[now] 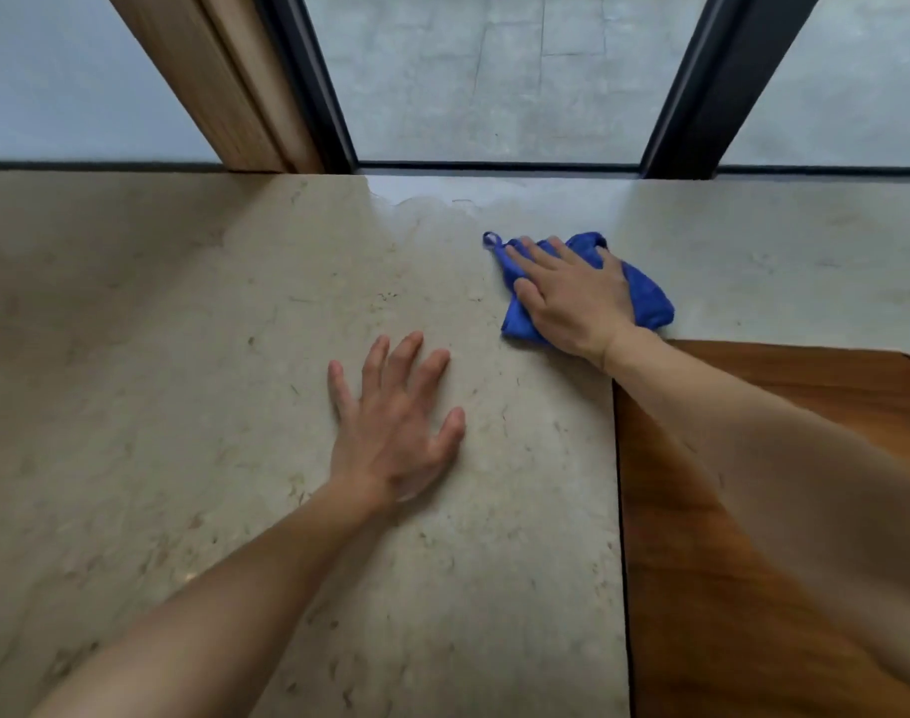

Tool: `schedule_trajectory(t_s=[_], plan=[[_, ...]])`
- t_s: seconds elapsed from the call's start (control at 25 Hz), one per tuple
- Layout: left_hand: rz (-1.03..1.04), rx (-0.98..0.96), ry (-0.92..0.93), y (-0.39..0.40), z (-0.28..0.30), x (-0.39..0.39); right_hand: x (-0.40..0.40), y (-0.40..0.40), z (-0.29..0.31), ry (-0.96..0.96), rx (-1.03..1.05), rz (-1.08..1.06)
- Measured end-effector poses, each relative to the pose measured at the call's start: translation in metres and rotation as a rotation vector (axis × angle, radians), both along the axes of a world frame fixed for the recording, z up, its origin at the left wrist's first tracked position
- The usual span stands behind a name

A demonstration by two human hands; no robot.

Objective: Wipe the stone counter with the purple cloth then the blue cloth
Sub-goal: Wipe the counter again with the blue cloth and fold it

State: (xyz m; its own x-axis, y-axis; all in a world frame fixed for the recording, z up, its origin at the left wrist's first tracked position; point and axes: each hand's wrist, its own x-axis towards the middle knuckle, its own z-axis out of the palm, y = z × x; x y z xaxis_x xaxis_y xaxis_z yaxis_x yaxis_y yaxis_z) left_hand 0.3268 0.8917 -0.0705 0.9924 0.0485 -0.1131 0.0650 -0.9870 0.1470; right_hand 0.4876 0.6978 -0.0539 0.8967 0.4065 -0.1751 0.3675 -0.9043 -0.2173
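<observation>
A pale stone counter point(158, 355) with faint brown veins fills most of the view, and its far edge runs along a window. At the far left part of that edge a wooden post point(220, 80) rises at a slant, with a dark window frame point(313, 80) right beside it.

Toward the middle of the counter, the left hand point(391, 422) lies palm down on the bare stone, fingers spread and released, gripping nothing. Its forearm comes in from the near left corner.

Further right and closer to the far edge, a wet patch point(432, 194) shines on the stone by the window. Just on the near side of that patch sits the blue cloth point(644, 298), bunched up, with a small loop sticking out at its left end. The right hand point(572, 292) presses flat on top of the cloth, fingers stretched forward and slightly apart, not curled around it.

At the counter's right edge a brown wooden board point(753, 562) butts against the stone, and the right forearm crosses over it.
</observation>
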Motion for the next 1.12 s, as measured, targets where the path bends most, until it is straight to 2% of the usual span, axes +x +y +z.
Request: schedule_trajectory(t_s=[0.12, 0.28, 0.48, 0.68, 0.76, 0.92, 1.04, 1.12], plan=[[0.014, -0.059, -0.096, 0.000, -0.002, -0.001, -0.095, -0.007, -0.001, 0.005, -0.014, 0.000], [0.030, -0.013, -0.168, -0.005, 0.002, -0.018, -0.266, -0.019, -0.005, -0.096, -0.017, -0.014], [-0.002, -0.009, -0.122, 0.013, 0.006, -0.101, -0.454, -0.024, -0.006, -0.110, -0.023, -0.116], [-0.057, 0.017, -0.064, 0.045, 0.009, -0.149, -0.585, -0.015, -0.004, -0.070, -0.046, -0.264], [-0.059, 0.010, -0.019, 0.050, 0.013, -0.150, -0.599, 0.012, -0.006, -0.069, -0.046, -0.340], [-0.127, 0.016, -0.057, 0.055, 0.018, -0.140, -0.588, 0.070, -0.007, -0.077, -0.020, -0.239], [-0.186, 0.075, -0.111, 0.076, 0.017, -0.112, -0.521, 0.074, -0.014, -0.102, -0.050, -0.339], [-0.197, 0.112, -0.065, 0.097, 0.013, -0.093, -0.452, 0.071, -0.020, -0.117, -0.065, -0.427]])
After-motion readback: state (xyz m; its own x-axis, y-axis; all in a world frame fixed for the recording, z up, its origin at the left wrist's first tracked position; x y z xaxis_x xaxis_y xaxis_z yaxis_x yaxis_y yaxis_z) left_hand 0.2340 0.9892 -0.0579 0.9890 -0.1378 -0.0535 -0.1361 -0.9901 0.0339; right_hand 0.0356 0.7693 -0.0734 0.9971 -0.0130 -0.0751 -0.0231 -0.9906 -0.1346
